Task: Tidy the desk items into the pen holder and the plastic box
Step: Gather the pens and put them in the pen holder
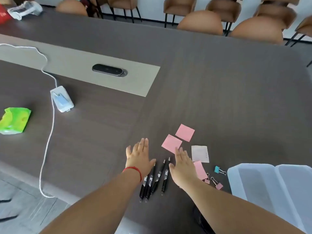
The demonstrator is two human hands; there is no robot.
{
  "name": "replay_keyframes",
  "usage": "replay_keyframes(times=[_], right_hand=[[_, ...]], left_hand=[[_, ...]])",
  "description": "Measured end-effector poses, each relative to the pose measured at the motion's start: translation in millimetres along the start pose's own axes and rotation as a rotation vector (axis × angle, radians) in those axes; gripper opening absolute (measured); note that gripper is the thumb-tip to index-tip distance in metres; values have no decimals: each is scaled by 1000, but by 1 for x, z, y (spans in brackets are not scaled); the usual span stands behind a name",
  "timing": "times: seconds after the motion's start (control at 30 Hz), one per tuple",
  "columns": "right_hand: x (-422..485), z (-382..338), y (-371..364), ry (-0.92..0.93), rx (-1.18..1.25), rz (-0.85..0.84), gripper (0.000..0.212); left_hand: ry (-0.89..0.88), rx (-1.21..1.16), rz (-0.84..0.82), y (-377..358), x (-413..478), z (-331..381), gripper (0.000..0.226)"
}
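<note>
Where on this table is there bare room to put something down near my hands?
Bare table beyond the pink sticky notes, and left of the left hand toward the white cable. Crowded between the pens and plastic box.

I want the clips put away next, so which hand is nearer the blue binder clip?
Right. The right hand lies flat just left of the blue binder clip, past a pink note. The left hand is farther left, beyond the black pens.

You were in an office meeting room: a long dark wood-grain conference table (202, 81) with a built-in cable port (109, 70) in its pale centre strip, rows of matching tan chairs (200, 22) along the far side, and a white charger (61, 98) plugged in.
</note>
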State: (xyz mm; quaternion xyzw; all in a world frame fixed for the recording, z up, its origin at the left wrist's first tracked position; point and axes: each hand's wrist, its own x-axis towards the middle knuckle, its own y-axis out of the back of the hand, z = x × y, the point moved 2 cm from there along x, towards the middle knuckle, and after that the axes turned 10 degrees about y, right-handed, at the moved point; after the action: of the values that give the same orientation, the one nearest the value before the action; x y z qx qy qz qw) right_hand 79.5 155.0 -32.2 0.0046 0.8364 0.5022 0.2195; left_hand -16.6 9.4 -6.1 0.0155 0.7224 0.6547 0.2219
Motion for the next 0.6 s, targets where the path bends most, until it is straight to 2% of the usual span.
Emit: replay_keyframes(times=[0.1, 0.3, 0.6], right_hand=[[2, -5, -19, -22, -4, -98, 70], [0, -26, -46, -120, -26, -192, 68], [12, -42, -56, -206, 94, -203, 66]], left_hand=[[144, -22, -98, -22, -2, -5, 91], [252, -23, -341, -57, -3, -11, 89], [245, -169, -403, -67, 5, -2, 60]])
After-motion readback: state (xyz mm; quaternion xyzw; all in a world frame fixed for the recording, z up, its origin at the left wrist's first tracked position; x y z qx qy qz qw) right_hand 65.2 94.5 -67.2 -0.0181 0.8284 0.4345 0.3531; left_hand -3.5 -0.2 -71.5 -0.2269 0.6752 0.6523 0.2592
